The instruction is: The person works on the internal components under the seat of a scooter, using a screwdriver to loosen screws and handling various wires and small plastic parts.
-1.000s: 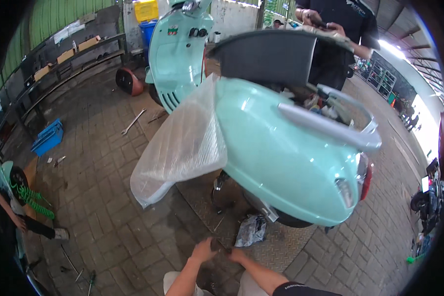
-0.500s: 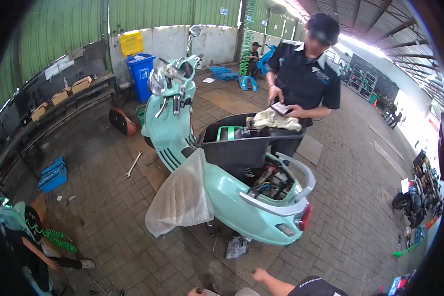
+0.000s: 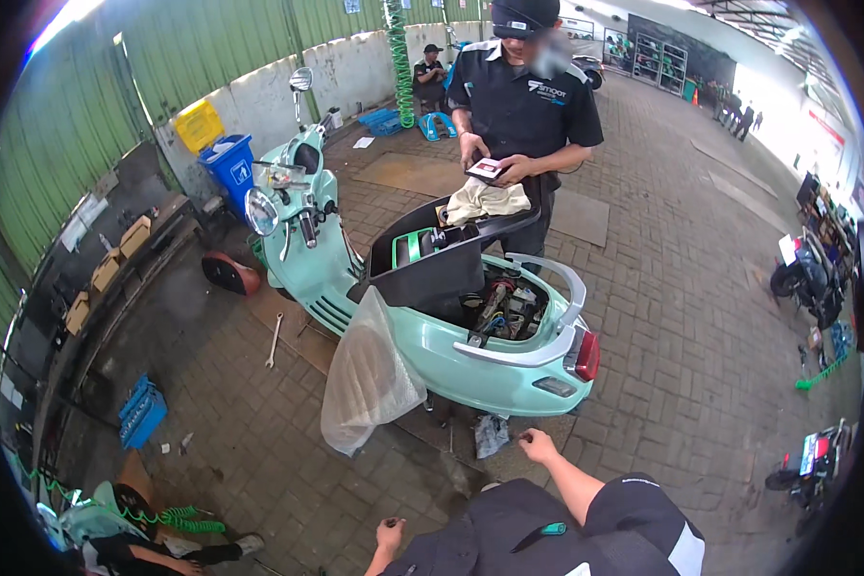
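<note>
My left hand (image 3: 391,533) is low in the picture with its fingers curled. My right hand (image 3: 538,445) reaches forward, its fingers bent together. Whatever either hand might hold is too small to make out. Just left of my right hand, a crumpled clear plastic bag (image 3: 492,436) lies on the ground. Beyond it stands a mint-green scooter (image 3: 432,350) with its seat off and its rear bay open. Bubble wrap (image 3: 365,384) hangs over its near side. A black storage bucket (image 3: 432,278) sits on the scooter, with green-and-black parts and a cream cloth (image 3: 488,202) on it.
Behind the scooter a co-worker (image 3: 528,106) holds a small flat box (image 3: 486,168). A wrench (image 3: 275,341) and a blue toolbox (image 3: 143,413) are on the brick floor at left. Another person's arm (image 3: 163,557) is at lower left. Motorcycles (image 3: 811,274) stand at right.
My view has shifted, bringing more of my torso and arms into the picture. My right hand now appears higher, beside the plastic bag. The co-worker still holds the flat box.
</note>
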`<state>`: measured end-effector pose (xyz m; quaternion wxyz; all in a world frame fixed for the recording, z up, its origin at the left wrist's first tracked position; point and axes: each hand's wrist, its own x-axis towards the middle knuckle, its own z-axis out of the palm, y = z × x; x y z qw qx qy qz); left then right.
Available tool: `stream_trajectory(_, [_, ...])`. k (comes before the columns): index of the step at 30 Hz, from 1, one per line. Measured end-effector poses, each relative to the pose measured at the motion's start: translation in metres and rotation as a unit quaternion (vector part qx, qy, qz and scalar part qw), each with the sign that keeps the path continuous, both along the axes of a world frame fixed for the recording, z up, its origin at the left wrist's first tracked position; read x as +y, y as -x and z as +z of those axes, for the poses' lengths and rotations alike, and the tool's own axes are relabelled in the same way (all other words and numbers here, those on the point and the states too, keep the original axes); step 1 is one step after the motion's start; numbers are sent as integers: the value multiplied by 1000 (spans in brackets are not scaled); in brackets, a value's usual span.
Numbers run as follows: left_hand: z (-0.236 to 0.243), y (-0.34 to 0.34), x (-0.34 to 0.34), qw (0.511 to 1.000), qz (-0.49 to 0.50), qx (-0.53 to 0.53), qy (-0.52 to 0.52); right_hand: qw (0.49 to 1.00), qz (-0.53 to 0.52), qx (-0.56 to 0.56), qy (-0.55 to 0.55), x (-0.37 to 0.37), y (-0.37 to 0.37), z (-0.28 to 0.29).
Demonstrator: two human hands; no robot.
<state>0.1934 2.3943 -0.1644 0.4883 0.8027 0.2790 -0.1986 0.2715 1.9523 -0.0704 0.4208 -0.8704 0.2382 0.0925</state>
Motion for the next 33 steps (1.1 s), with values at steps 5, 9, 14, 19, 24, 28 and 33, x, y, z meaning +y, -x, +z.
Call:
stream_trajectory(5, [58,-15,-33,1000,8,25,4,994,-108,-23,0,-33,17,-17])
stream_trajectory(9, [49,-24,-31,1000,-2,17,-8,953,-225,-183,85,-57,-25,5])
stream_trajectory(14, [44,-37,-27,994,83,-64,-15,881,-300,-358,80,-82,-118,67])
stream_trajectory(19, [48,-54,-27,996,87,-31,-10,914,-199,-277,220,-85,-164,94])
stream_trajectory(24, [40,-90,-2,996,85,5,-10,902,-167,-154,367,-41,-178,85])
stream_trajectory(28, [27,-135,34,993,110,-36,20,895,-182,-125,388,-32,-178,75])
stream_trajectory(33, [7,-184,71,992,97,-72,41,910,-84,-48,403,-11,-183,82])
